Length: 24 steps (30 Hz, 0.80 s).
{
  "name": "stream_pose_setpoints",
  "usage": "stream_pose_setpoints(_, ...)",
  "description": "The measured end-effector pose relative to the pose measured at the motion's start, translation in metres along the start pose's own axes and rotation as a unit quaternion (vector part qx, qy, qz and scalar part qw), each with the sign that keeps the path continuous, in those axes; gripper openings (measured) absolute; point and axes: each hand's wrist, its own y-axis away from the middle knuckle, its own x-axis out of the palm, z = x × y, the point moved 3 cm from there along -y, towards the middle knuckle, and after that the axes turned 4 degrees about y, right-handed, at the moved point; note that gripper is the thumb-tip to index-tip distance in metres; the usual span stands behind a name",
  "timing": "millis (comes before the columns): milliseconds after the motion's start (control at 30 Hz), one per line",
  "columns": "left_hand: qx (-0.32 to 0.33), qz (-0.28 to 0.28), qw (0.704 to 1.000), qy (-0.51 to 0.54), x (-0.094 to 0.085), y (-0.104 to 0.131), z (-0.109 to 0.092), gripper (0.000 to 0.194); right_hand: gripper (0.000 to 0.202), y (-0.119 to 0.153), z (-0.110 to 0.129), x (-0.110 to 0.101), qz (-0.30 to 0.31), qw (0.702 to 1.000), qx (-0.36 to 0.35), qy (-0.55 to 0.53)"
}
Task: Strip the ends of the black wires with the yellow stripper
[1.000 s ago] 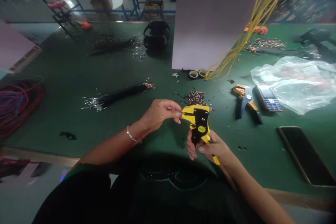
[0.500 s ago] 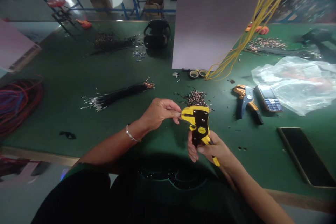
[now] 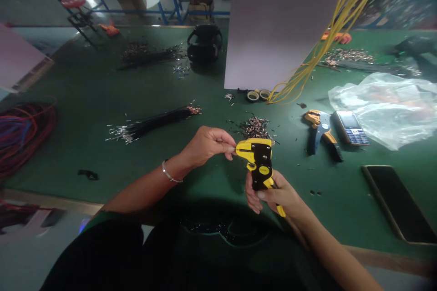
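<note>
- The green tabletop is lying under everything being handled; the clear plastic bag is spreading over its right side.
- The black wire bundle is resting left of the work, silvery ends pointing left and coppery ends right; the smartphone is lying near the front edge on the right.
- The right hand is gripping the yellow-and-black hand tool by its handles, fingers curling around them, palm closed on the tool; how far the handles are being squeezed, I cannot tell.
- The left hand is pinching at the tool's mouth, thumb and forefinger closing together; whatever they may be holding is too small to make out.
- The tool is hanging above the tabletop, upright, its nose facing left and meeting the left fingertips; the step in hand appears to be working a small piece at that mouth; the next move would be calling for a steady pinch, fingertips clear of the jaws, and a level tool.
- The blue-and-orange tool is lying beside the keypad phone; the pile of small clippings is sitting just beyond the held tool.
</note>
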Motion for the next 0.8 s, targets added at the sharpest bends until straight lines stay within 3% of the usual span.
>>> stream_pose_setpoints(800,-0.022,-0.001,1.0,0.009,0.001,0.0,0.0027,0.009,0.019,0.0055,-0.0036,0.0025,-0.055,0.998,0.016,0.028)
